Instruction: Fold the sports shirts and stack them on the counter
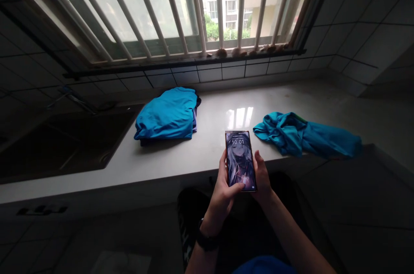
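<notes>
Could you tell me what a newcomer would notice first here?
The lit smartphone showing 10:01 stands out, held in the left hand and right hand. Beyond it, on the white countertop, lie a folded blue garment at left and a crumpled teal garment at right, beneath a barred window.

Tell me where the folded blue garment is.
Head view: the folded blue garment lies on the white countertop, between the dark sink on its left and the crumpled teal cloth on its right.
</notes>
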Demonstrator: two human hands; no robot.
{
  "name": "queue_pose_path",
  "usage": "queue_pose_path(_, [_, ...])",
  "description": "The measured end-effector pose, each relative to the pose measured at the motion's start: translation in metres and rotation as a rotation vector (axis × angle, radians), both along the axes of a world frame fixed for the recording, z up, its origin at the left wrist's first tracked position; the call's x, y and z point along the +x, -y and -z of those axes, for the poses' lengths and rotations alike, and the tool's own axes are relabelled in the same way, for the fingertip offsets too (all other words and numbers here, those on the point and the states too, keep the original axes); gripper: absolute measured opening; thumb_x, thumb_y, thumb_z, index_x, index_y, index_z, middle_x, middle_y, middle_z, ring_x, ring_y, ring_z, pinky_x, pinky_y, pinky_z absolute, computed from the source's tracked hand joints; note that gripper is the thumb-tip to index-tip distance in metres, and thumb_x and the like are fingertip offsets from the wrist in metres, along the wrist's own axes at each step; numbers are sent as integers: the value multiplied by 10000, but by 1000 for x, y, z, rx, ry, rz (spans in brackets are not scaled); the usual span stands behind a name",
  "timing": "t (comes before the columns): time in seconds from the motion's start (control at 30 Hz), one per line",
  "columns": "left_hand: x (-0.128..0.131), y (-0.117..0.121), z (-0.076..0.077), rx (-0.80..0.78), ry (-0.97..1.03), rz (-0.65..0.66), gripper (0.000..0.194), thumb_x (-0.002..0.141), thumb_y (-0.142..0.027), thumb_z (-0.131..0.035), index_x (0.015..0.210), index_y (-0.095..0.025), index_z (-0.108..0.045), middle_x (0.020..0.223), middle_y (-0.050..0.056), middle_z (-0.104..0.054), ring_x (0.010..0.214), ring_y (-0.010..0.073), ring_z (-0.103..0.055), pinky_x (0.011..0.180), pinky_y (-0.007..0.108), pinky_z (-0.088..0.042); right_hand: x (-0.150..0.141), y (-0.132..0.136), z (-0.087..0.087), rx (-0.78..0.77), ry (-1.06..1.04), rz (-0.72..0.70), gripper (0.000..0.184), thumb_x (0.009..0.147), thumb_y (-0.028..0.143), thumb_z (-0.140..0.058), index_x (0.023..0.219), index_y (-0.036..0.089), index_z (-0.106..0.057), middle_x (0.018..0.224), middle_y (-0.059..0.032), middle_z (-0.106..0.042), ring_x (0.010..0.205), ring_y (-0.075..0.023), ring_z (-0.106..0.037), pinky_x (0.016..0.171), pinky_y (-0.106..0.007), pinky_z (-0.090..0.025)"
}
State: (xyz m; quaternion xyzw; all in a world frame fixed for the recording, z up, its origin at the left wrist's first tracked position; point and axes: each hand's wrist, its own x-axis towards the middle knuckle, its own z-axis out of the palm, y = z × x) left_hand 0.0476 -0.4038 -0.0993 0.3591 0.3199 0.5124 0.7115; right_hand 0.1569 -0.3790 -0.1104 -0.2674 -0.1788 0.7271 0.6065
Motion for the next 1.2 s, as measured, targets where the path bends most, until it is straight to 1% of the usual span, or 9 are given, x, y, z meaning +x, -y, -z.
queue_pose_path(0.17, [-4, 2, 2, 41, -65, -21, 1034, 691, -224, -819, 1578, -328, -300, 1582, 86, -440, 1445, 350, -434, 1158, 443, -441, -2, 3, -4, 0, 5, -38, 620, 778, 691, -683, 1139, 187, -714, 1058, -119, -771, 1151, -347, -681, 1045, -510, -521])
queue_pose_path(0.37, [-3, 4, 5, 65, -54, -49, 1025, 686, -217, -828, 1572, -297, -318, 1576, 98, -453, 1437, 344, -450, 1160, 425, -444, -2, 2, -4, -6, -3, -22, 582, 782, 654, -695, 1131, 188, -713, 1038, -104, -776, 1130, -336, -692, 1041, -495, -522])
queue_pose_path(0.6, [-2, 5, 7, 47, -73, -90, 1073, 692, -236, -808, 1599, -290, -237, 1556, 125, -475, 1404, 343, -494, 1148, 455, -449, -5, -3, 0, -19, 31, -10, 530, 806, 621, -672, 1097, 180, -720, 1043, -103, -779, 1157, -331, -683, 1041, -491, -521])
queue_pose_path(0.73, [-9, 2, 4, 30, -19, -31, 1032, 707, -319, -718, 1613, -281, -226, 1563, 116, -474, 1422, 377, -464, 1156, 514, -427, -6, -5, -1, -9, 42, -25, 533, 823, 633, -644, 1113, 192, -723, 1067, -100, -778, 1179, -332, -673, 1038, -491, -524])
queue_pose_path(0.8, [-12, 0, 3, 6, 20, -6, 1015, 700, -311, -651, 1618, -269, -222, 1559, 105, -482, 1428, 380, -454, 1163, 530, -415, -7, -7, -2, 11, 39, -32, 537, 825, 637, -641, 1125, 199, -721, 1086, -96, -775, 1191, -331, -668, 1038, -487, -525])
queue_pose_path(0.9, [-14, -3, 2, -9, 3, 10, 1037, 681, -268, -621, 1625, -278, -192, 1549, 86, -499, 1426, 363, -460, 1163, 522, -417, -7, -10, -1, 22, 49, -31, 548, 814, 647, -647, 1129, 205, -720, 1085, -92, -775, 1201, -335, -662, 1034, -491, -527])
queue_pose_path(1.0, [-12, -2, 3, -1, -64, -16, 986, 748, -296, -639, 1622, -310, -182, 1553, 75, -495, 1417, 342, -477, 1148, 502, -441, -6, -10, 2, 27, 63, -26, 562, 825, 660, -627, 1150, 210, -715, 1088, -92, -773, 1209, -336, -656, 1035, -499, -525])
queue_pose_path(1.1, [-9, -1, 6, 18, -138, -64, 916, 818, -328, -682, 1606, -333, -215, 1565, 76, -477, 1421, 318, -479, 1151, 463, -446, -6, -7, 4, 29, 65, -16, 573, 823, 657, -628, 1167, 208, -711, 1100, -98, -770, 1223, -336, -646, 1049, -503, -512])
queue_pose_path(1.2, [-8, -2, 9, 30, -147, -81, 898, 831, -333, -710, 1595, -330, -239, 1560, 82, -482, 1427, 305, -475, 1166, 440, -433, -6, -5, 3, 26, 62, -23, 596, 788, 665, -656, 1155, 200, -719, 1100, -103, -770, 1230, -342, -638, 1063, -504, -499])
